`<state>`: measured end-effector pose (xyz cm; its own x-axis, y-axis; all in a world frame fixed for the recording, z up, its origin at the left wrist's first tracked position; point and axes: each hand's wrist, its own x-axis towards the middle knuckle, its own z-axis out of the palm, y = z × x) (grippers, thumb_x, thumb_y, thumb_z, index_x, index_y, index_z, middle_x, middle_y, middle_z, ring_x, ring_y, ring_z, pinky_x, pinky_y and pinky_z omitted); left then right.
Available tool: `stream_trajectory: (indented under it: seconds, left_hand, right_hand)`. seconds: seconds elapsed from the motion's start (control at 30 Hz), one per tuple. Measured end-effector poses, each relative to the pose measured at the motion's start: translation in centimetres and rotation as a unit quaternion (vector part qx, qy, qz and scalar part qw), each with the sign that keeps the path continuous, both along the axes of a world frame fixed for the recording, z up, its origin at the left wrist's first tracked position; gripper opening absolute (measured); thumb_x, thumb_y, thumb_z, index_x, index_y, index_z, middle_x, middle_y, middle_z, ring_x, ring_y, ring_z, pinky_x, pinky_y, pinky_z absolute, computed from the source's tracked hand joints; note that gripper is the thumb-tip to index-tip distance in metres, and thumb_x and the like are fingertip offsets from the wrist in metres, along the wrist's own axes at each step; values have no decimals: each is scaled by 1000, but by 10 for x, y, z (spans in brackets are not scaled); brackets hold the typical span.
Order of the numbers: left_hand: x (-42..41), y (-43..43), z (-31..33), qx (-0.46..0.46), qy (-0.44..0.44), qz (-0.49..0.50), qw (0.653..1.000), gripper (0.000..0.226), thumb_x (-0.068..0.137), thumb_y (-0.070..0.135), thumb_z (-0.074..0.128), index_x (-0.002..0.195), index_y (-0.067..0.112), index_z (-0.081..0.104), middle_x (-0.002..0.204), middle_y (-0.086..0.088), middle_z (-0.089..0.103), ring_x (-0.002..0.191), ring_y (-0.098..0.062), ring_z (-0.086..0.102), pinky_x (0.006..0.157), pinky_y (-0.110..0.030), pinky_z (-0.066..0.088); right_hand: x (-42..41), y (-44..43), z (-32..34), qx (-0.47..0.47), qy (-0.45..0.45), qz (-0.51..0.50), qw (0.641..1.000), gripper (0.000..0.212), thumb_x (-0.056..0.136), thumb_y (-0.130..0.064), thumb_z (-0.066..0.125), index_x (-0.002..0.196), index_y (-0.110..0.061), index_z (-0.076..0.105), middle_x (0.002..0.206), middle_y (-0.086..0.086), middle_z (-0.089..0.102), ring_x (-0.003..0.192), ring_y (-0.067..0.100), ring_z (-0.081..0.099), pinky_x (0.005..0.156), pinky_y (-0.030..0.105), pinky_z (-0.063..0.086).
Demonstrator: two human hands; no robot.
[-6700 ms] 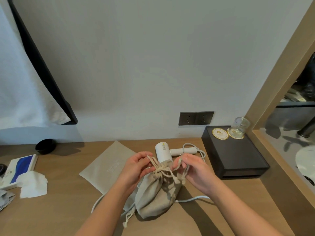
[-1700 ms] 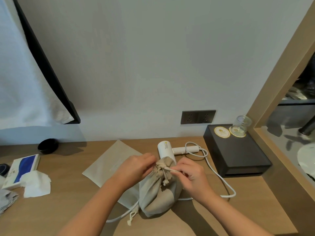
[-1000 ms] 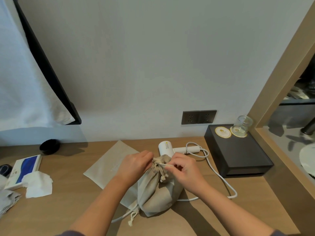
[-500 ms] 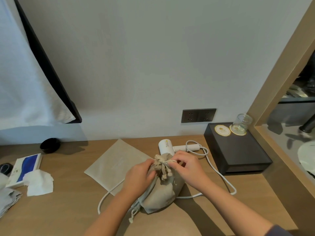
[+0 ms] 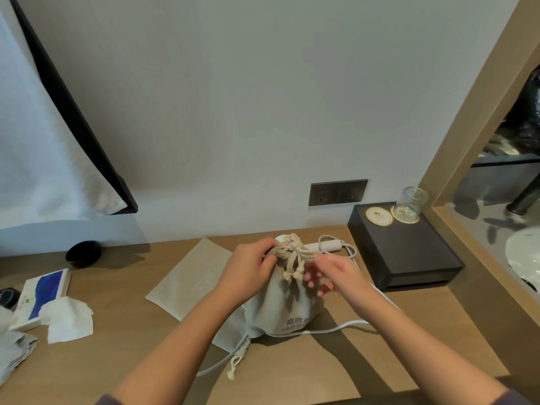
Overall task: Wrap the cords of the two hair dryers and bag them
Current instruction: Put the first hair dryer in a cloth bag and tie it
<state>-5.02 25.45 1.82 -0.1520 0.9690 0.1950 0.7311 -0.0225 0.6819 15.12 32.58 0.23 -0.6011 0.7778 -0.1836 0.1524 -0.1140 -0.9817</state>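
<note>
The left hand (image 5: 252,268) pinches the neck of the bag (image 5: 287,305), likely to steady it upright, while the right hand (image 5: 333,276) hangs loose and empty at its 3 o'clock.

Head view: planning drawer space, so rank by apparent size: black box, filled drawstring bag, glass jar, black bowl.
1. black box
2. filled drawstring bag, though nearer the camera
3. glass jar and black bowl: look alike, unranked
</note>
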Motion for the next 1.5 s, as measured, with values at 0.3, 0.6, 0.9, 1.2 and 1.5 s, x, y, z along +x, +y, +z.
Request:
stream_trajectory:
  seconds: [0.3,0.6,0.9,1.2,1.5]
  left_hand:
    - [8,12,55,47,76,-89,992,28,83,22,48,100,26,69,88,10,73,81,-11,65,74,-32,51]
    - [5,-27,44,65,71,-115,989,29,81,18,52,103,28,68,97,16,71,86,-8,67,76,-36,54]
    - [60,-57,29,32,0,-51,998,27,78,24,56,100,37,65,99,26,66,95,3,62,84,-19,49]
    - [113,-74,-6,-180,-382,233,876,37,91,42,56,124,26,48,127,3,52,111,-14,56,82,-37,55]
    - [141,-30,-28,-202,-794,222,529,64,87,60,54,122,6,62,114,-20,68,103,-35,66,83,-51,53]
  right_hand:
    - [-1,20,7,-410,-71,71,906,94,87,-74,38,125,9,57,115,28,66,91,35,72,71,39,62]
    - [4,29,34,-420,46,0,906,36,101,-17,41,130,2,52,114,30,65,96,43,69,81,64,48]
    - [51,26,47,-400,91,44,911,34,102,-23,38,121,-2,56,124,23,63,122,41,55,105,68,31]
    - [91,25,54,-350,86,63,931,34,101,-18,42,92,-7,73,91,12,72,86,23,69,87,40,51]
    - [123,13,45,-297,51,167,939,34,86,-15,62,119,-7,61,102,9,72,90,20,71,75,32,60]
